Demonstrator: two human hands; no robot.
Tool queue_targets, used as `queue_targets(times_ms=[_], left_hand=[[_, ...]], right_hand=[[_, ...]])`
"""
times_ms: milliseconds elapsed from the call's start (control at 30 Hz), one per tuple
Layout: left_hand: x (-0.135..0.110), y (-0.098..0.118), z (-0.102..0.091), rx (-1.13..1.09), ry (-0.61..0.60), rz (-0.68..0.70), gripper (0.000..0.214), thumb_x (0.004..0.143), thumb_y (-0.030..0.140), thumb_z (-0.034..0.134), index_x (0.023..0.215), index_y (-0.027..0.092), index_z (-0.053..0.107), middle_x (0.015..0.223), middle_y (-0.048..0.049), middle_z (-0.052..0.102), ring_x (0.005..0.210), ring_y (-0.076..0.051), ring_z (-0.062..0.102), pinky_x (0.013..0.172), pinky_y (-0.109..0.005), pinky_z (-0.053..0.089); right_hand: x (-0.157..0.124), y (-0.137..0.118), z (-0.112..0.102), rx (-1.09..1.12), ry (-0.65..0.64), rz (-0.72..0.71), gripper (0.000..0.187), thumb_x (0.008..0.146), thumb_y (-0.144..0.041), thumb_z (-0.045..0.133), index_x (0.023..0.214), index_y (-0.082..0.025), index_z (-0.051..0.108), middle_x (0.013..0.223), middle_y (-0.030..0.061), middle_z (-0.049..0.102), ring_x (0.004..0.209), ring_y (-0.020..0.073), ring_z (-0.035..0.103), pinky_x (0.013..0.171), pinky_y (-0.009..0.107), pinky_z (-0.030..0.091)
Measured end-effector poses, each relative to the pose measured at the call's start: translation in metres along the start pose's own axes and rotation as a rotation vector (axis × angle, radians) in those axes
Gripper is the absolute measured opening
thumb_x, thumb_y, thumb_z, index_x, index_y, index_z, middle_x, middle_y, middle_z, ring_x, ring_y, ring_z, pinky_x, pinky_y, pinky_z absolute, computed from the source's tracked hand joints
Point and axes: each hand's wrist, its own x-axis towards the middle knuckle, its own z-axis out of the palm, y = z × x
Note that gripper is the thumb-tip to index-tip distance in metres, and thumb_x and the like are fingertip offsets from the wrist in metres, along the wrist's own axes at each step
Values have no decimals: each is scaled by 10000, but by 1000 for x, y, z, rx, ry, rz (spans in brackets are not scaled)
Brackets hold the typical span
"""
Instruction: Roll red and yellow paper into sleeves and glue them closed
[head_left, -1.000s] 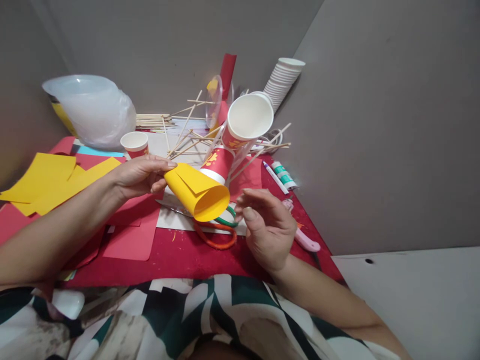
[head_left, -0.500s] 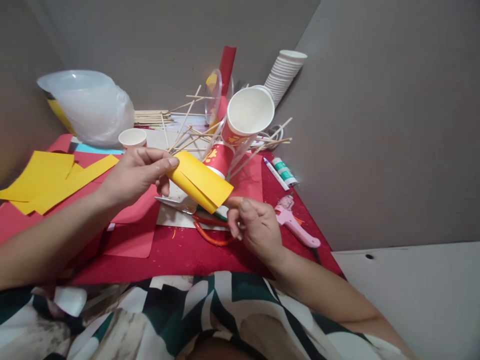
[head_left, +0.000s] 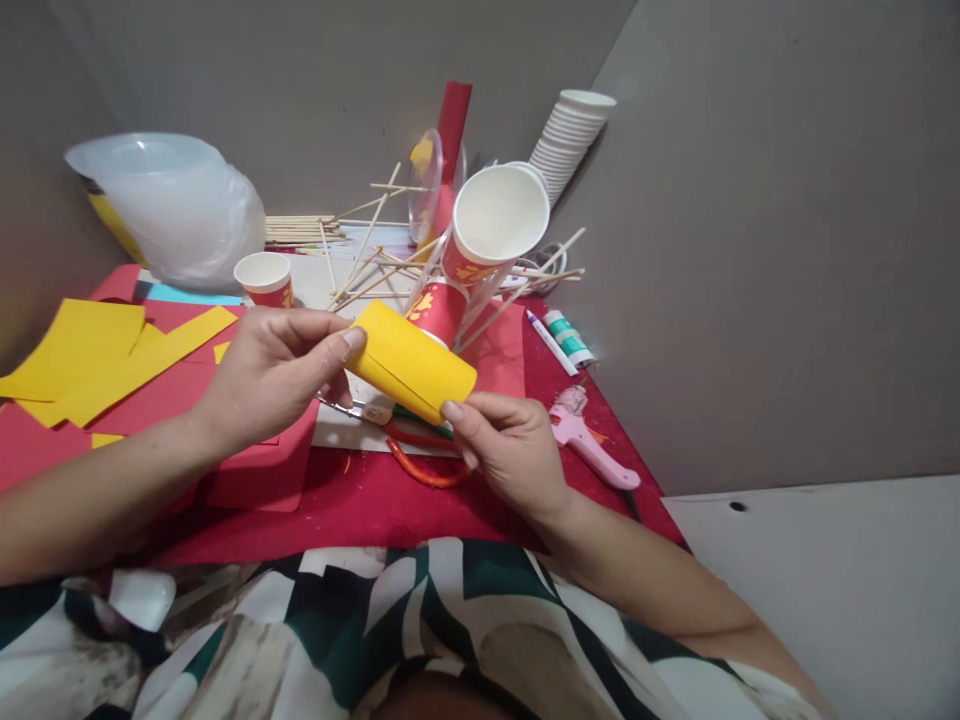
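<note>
A yellow paper tube (head_left: 411,356), rolled with its long edge showing along the side, is held above the table. My left hand (head_left: 281,365) pinches its left end between thumb and fingers. At the other end my right hand (head_left: 510,445) grips the lower right rim, thumb in front. Beneath the tube lie scissors with orange handles (head_left: 420,470), partly covered by it. Just behind stand joined red-and-white paper cups (head_left: 442,310) with wooden sticks (head_left: 382,262) around them.
Yellow paper pieces (head_left: 90,350) lie on red sheets at the left. A pink glue gun (head_left: 592,450), a marker (head_left: 551,342) and a green-white tube (head_left: 568,338) are at the right. Stacked cups (head_left: 574,140) lean on the wall; a single cup (head_left: 264,278) and a plastic bag (head_left: 187,220) stand left.
My right thumb and fingers have closed on the tube's right end, where the hand was loosely beside it before. The tube has shifted slightly right and its seam gap has narrowed.
</note>
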Motion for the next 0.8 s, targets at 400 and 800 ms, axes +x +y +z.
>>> queue_targets(times_ms=[400,800], left_hand=[[-5,9,3,42,35,26,183,851,253,647,718,157,730,513,22,660,450,-94,590,479,-164,496],[-12,15,6,205,126,96,183,843,262,631,748,176,761,520,15,657,454,-103,570,500,-191,500]], right_hand=[[2,3,0,138,30,70,246,750,-397,784,716,-162,720,412,-71,490,350,39,354,373,181,282],[5,10,0,208,19,130,258,710,-390,827,817,-167,757,448,-66,539,351,30,363,362,166,262]])
